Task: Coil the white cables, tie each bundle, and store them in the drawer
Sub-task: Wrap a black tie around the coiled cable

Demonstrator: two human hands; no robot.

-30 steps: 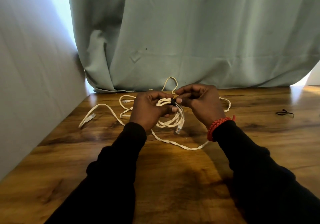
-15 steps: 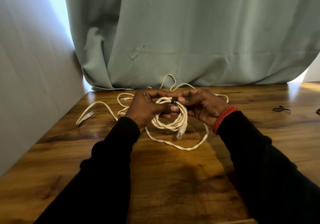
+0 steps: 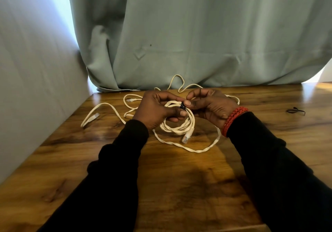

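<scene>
At the centre of the glossy brown wooden counter (image 3: 179,187), the left hand (image 3: 156,109) gripped a coiled bundle of flat white cable (image 3: 181,125), while the right hand (image 3: 210,104) pinched a small black tie (image 3: 182,106) at the coil's twelve o'clock. This bundle looked nearly tied. Loose white cable (image 3: 106,106) lay uncoiled toward ten o'clock, a spare black tie (image 3: 295,111) lay at three o'clock, and no drawer was visible, so storing remained.
</scene>
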